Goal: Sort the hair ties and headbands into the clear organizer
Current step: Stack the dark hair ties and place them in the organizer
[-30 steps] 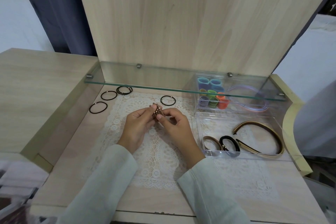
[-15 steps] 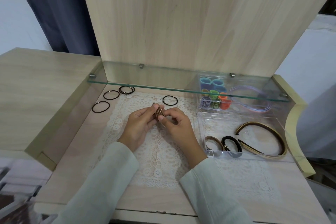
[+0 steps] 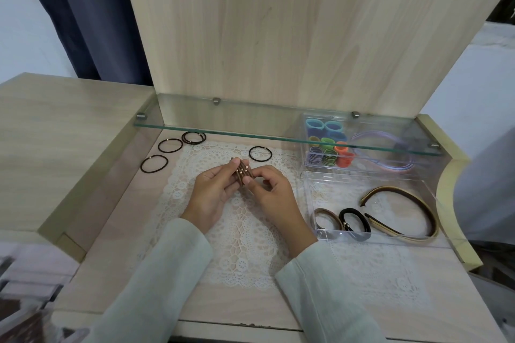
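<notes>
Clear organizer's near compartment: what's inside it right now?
A tan-and-brown headband, a thick black hair tie and a brown hair tie. Their near edges blur behind the clear front wall; anything lying under the headband is hidden.

— What covers the worktop (image 3: 122,259)?
— A white lace mat (image 3: 245,248), spread over its middle.
— And above?
— A glass shelf (image 3: 250,120) on metal pegs (image 3: 216,101), fixed to a pale wooden back panel (image 3: 264,30); a dark curtain (image 3: 92,17) hangs behind, left.

Bunched brown hair ties (image 3: 243,174) stand upright, left of the clear organizer (image 3: 334,192).
</notes>
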`<state>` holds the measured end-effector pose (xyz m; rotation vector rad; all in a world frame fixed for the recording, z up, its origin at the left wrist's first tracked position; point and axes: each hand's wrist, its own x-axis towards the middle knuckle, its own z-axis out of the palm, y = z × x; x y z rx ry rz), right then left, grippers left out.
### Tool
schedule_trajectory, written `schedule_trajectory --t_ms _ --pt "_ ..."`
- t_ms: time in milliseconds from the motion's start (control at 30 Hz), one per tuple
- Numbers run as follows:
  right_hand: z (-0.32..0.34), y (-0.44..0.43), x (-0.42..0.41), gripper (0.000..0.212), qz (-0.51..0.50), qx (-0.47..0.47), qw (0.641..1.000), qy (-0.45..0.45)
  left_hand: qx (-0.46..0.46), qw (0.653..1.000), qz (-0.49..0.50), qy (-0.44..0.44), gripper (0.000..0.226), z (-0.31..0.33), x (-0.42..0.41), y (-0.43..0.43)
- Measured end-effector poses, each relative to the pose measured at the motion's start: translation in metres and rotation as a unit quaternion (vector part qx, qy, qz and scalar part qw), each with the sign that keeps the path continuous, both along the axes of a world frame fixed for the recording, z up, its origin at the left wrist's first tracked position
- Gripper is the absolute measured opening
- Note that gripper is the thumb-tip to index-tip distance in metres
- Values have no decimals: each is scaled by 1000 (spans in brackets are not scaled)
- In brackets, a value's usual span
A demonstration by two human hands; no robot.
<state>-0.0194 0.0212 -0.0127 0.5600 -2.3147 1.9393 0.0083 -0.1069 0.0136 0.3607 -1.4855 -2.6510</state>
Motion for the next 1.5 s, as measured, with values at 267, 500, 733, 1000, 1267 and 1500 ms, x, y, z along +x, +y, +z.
schedule_trajectory --t_ms 267,500,733,1000,1267,1500 --pt "1 0 0 4 -7 -4 1000 -5 -23 1000 -11 13 18 1 3 3" --pt "1 1 1 4 -5 -17 1000 -24 -7 1000 -4 4 17 1 2 0" --pt "0 0 0 5 -4 -5 1000 -13 -5 1000 5 -2 18 1 1 0" --pt "-1 0 0 4 -3 -1 1000 -12 2 1000 14 -5 19 1 1 0" --pt "5 2 4 7 -6 -18 999 -49 11 1000 17 -3 19 1 1 0" --pt "7 2 6 6 -5 -33 998 -57 1 1000 16 0 19 -1 0 0"
